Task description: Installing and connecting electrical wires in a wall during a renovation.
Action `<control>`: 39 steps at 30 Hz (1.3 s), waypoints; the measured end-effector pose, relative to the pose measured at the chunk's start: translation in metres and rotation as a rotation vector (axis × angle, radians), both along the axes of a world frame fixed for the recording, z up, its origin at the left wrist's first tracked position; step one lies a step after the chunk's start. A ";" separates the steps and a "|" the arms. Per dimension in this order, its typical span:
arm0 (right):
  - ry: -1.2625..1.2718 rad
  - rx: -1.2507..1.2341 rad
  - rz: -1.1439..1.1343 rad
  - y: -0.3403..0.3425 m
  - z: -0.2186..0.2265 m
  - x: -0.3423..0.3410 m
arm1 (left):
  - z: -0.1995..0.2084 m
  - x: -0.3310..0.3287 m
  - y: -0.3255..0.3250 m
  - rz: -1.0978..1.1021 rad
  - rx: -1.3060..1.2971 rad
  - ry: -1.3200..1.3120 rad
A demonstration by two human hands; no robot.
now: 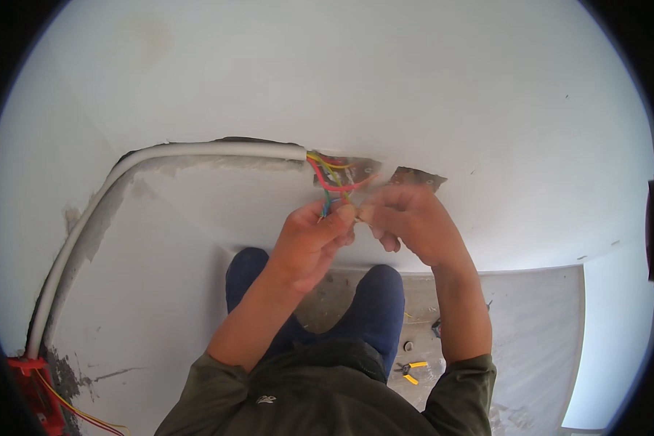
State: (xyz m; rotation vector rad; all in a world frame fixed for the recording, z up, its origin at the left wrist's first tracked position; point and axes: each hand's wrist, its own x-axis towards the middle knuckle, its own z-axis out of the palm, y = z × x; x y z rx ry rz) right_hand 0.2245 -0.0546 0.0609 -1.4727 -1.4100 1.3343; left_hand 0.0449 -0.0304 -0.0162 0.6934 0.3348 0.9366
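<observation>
Several electrical wires come out of the end of a white conduit at a rough opening in the wall. A red wire bends down beside a yellow wire, and a blue-green wire runs to my left hand. That hand is closed, thumb and fingers pinching the wires just below the opening. My right hand meets it fingertip to fingertip, closed in a pinch on a wire end. The fingers hide which wire ends lie between them.
A second opening is cut to the right. The conduit curves down a chipped wall groove to a red electrical box with loose wires at lower left. Yellow-handled pliers and a small round object lie on the floor near my knees.
</observation>
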 end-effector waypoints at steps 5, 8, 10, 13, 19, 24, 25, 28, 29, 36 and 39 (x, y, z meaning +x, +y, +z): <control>-0.135 0.501 -0.226 -0.027 -0.026 -0.015 | 0.000 0.001 0.000 0.045 -0.037 0.005; -0.494 1.131 -0.300 -0.025 -0.046 -0.017 | -0.004 0.001 0.000 0.025 -0.035 -0.034; -0.838 1.500 -0.281 -0.019 -0.054 -0.020 | -0.003 0.002 -0.001 0.037 -0.043 -0.063; -0.908 1.531 -0.238 -0.014 -0.053 -0.020 | 0.002 0.003 -0.003 0.047 -0.106 -0.048; -0.892 1.474 -0.140 -0.011 -0.051 -0.013 | -0.008 -0.001 0.002 0.018 -0.065 -0.045; -0.527 0.869 -0.127 -0.025 -0.039 -0.025 | -0.001 -0.004 0.001 0.072 -0.014 0.074; -0.302 0.548 -0.139 -0.027 -0.035 -0.026 | 0.001 -0.005 0.000 0.107 0.018 0.153; 0.279 0.023 -0.075 -0.020 -0.025 -0.018 | 0.002 -0.009 0.003 0.061 0.096 0.165; 0.281 0.024 -0.071 -0.019 -0.026 -0.015 | 0.004 -0.009 0.002 0.065 0.097 0.167; 0.705 -0.236 -0.113 -0.024 -0.032 -0.017 | 0.009 -0.008 0.005 0.055 0.058 0.215; 0.293 0.213 -0.087 -0.032 -0.037 -0.019 | 0.004 -0.010 0.007 0.064 0.070 0.221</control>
